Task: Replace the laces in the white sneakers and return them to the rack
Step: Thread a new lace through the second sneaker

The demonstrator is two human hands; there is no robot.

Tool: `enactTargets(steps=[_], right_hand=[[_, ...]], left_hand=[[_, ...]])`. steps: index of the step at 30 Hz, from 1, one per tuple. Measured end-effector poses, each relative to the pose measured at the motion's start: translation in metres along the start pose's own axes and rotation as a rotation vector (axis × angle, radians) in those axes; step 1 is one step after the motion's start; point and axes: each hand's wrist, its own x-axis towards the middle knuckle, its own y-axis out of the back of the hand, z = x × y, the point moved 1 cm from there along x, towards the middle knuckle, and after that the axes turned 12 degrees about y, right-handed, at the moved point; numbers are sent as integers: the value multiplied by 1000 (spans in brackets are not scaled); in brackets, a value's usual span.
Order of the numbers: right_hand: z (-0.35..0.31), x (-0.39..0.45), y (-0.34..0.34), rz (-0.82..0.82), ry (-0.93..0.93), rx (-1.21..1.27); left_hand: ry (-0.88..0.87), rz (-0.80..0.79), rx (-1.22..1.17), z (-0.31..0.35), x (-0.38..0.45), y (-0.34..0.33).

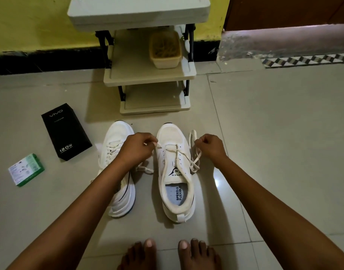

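Observation:
Two white sneakers stand side by side on the tiled floor, toes pointing away from me. The right sneaker (174, 172) has a white lace (183, 152) threaded only through its front eyelets, with loose ends trailing off both sides. My left hand (137, 148) pinches one end of that lace at the shoe's left edge. My right hand (211, 146) pinches the other end to the shoe's right, where the lace loops on the floor. The left sneaker (118, 168) is fully laced and partly hidden under my left forearm. The cream shoe rack (149, 76) stands just beyond the shoes.
A plastic tub (165, 49) sits on the rack's middle shelf; the bottom shelf (153, 98) holds nothing. A black phone box (66, 131) and a small green box (26, 169) lie on the floor at left. My bare feet (167, 254) are at the bottom edge.

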Motion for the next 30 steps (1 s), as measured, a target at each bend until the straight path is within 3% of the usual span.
enactTargets(steps=[5,7,9,11,13,17,22,25,27,30], right_hand=[[5,-2,8,164,-70,149],[0,-5,12,200,-125,388],[-12,-7,14,83,-168,736],[-21,-3,15,-99,-122,839],[-24,0,12,-187,-36,697],[-5,4,12,85,116,-37],[15,4,-3,-89,-1,-388],[15,9,-8,-88,-32,-410],[12,11,-4,-30,-36,-290],[-19,5,11,52,53,246]], left_hand=[[-65,-27,-61,17,0,-5],[-80,-45,-50,20,-2,-9],[-83,-60,-45,19,-4,-10],[-61,-67,-64,15,-5,-10],[-37,-57,-88,11,-5,-9],[-8,-43,-130,6,-5,-8],[-10,-49,-129,10,-5,-10],[-9,-46,-151,11,-6,-9],[0,-35,-183,9,-7,-7],[40,-44,-371,7,-6,-5]])
